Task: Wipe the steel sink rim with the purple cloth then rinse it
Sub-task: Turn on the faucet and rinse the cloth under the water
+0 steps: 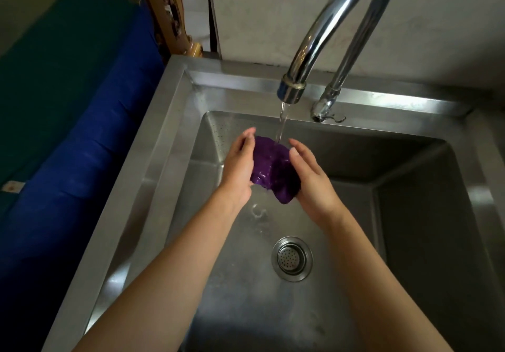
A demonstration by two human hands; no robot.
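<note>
A wet purple cloth [269, 170] is bunched between my two hands over the steel sink basin. My left hand [237, 170] holds its left side, fingers curled round the edge. My right hand [311, 179] grips its right side, thumb and fingers round the cloth. A stream of water [282, 122] runs from the chrome tap spout [291, 92] onto the top of the cloth. The steel sink rim [153, 144] frames the basin on the left and at the back.
The drain strainer [291, 258] sits in the basin floor below my hands. The curved tap [352, 24] rises from the back rim in front of a grey wall. A blue and green cushion [62, 122] and a carved wooden piece lie left of the sink.
</note>
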